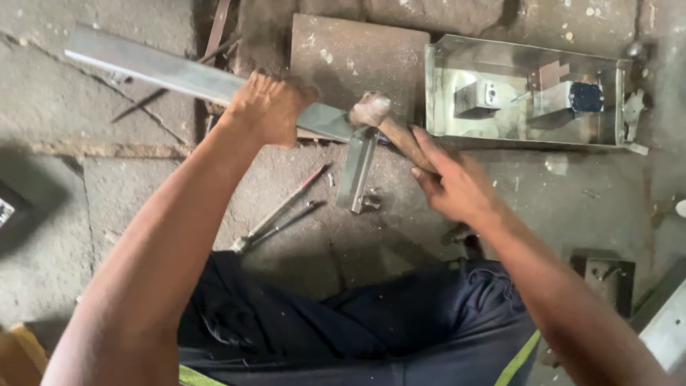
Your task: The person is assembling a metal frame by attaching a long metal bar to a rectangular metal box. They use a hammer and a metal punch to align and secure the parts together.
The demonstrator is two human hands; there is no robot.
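Down on the concrete floor (107, 214), the person's left hand (268, 107) is wrapped tight around a long grey metal bar (164, 68), fingers curled over its top face. The bar runs slantwise from the far left corner of the floor in view towards the middle, where its near end meets a short metal channel piece (356, 170) that lies at a right angle to it, pointing back towards the person.

The right hand (454, 187) is clenched around the wooden handle of a hammer (389, 125). The hammer's head sits right at the joint where bar and channel meet; it is somewhat blurred, so whether it actually touches the metal is hard to say.

Both pieces rest partly on a flat, rusty steel plate (357, 53) set into the floor at the far side. Just beside that plate, towards the far right corner, lies a shiny open sheet-metal tray (514, 53) with small blocks and brackets inside it.

Nearer the person, left of the channel piece, two thin rods (282, 214) lie side by side on the floor, one with a reddish tip. At the near right edge a small dark square metal part (604, 279) sits by the person's knee. Dark blue trousers (343, 329) fill the near edge.
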